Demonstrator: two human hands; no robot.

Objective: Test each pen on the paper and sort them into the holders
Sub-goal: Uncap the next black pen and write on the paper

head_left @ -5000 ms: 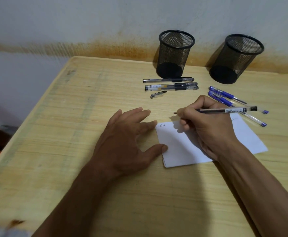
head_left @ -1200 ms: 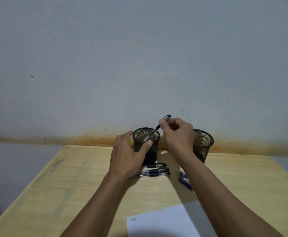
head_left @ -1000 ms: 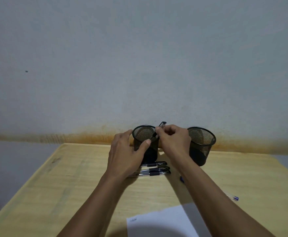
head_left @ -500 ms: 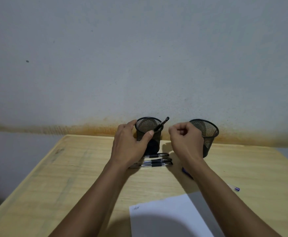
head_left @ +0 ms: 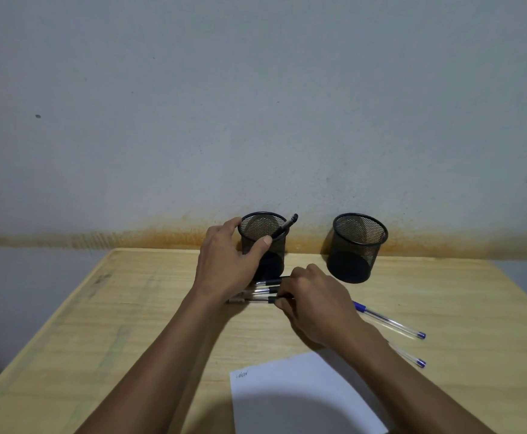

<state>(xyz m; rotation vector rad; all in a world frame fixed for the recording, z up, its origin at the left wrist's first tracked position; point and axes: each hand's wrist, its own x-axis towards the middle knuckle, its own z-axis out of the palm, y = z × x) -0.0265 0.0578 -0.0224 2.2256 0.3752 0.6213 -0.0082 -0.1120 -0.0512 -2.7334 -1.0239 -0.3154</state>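
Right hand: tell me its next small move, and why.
Probably lift the nearest black pen off the table and carry it to the paper for testing. The right hand has its fingers curled at that pen's grip end, one black pen already stands in the left holder, which the left hand grips, and others lie untested.

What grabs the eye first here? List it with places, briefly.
Two black mesh holders stand at the desk's far edge by the wall; the left holder has one black pen leaning out and the left hand around it, while the right holder looks empty. In front of the left holder, the right hand closes on a black pen lying there.
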